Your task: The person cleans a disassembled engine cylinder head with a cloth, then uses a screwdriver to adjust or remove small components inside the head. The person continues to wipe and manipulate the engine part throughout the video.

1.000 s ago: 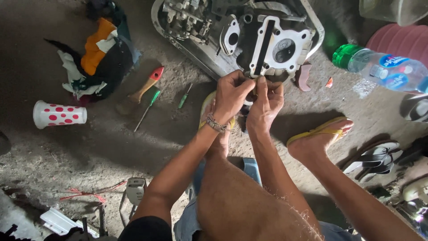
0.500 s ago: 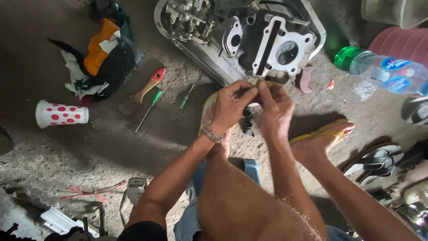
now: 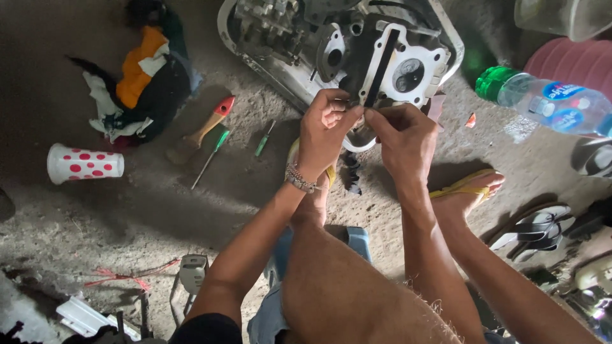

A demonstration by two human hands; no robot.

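A grey metal engine cylinder head (image 3: pixel 408 70) lies in a white tray (image 3: pixel 275 71) on the concrete floor. My left hand (image 3: pixel 325 124), with a bead bracelet on its wrist, and my right hand (image 3: pixel 405 137) meet fingertip to fingertip just below the head's flat, pale gasket face. Both pinch something small and thin between them; what it is cannot be made out. My knee and a foot in a yellow sandal (image 3: pixel 468 188) lie below the hands.
Left of the hands lie two green screwdrivers (image 3: pixel 213 156) (image 3: pixel 264 139), a wooden-handled tool with a red end (image 3: pixel 201 130), a spotted white cup (image 3: pixel 83 164) and a heap of rags (image 3: pixel 140 76). A water bottle (image 3: pixel 548 105) and sandals (image 3: pixel 542 226) lie right.
Both hands have risen from in front of my knee up to the lower edge of the cylinder head, still pinched together.
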